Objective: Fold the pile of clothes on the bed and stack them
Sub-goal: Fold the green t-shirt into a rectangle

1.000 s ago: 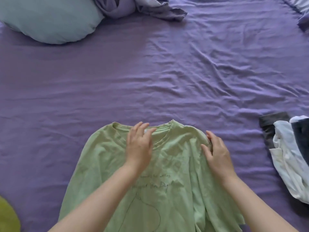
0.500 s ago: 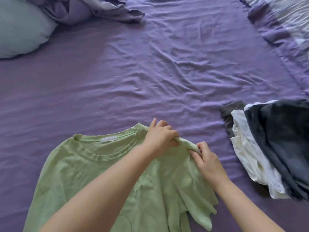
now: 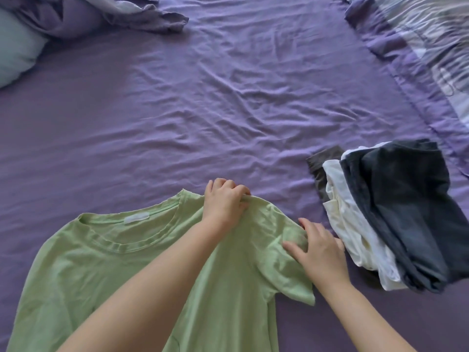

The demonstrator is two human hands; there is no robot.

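Note:
A light green T-shirt (image 3: 106, 262) lies face down on the purple bed sheet (image 3: 228, 97), collar away from me, its white neck label showing. My left hand (image 3: 224, 203) reaches across and grips the shirt's right shoulder seam with curled fingers. With spread fingers, my right hand (image 3: 321, 252) lies flat on the right sleeve, at its outer edge. To the right sits a loose pile of clothes (image 3: 396, 214): a dark navy garment on top, a white one under it, a grey one at the back.
A pale blue pillow (image 3: 15, 52) and a crumpled purple cover (image 3: 101, 13) lie at the far left. A striped purple duvet (image 3: 418, 41) covers the far right corner. Wrinkled sheet spreads across the middle of the bed.
My left hand keeps its grip on the shoulder seam. My right hand has let go of the shoulder, slid down onto the sleeve and flattened there.

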